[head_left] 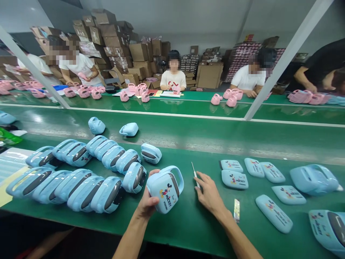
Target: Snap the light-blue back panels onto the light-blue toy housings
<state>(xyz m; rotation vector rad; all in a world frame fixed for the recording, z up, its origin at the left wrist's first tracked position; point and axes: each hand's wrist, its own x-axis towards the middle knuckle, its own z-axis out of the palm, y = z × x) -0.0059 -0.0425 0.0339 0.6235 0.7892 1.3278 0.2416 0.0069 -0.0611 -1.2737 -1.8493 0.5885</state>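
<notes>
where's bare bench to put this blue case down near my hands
Bare green bench lies between the left hand, holding the blue case, and the right hand on a thin white tool. The conveyor belt beyond is mostly bare. Crowded: the rows of blue cases on the left, flat blue panels on the right.

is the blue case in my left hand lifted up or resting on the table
Lifted. The left hand grips the blue case tilted above the green table, printed cartoon face toward the camera, handle up.
</notes>
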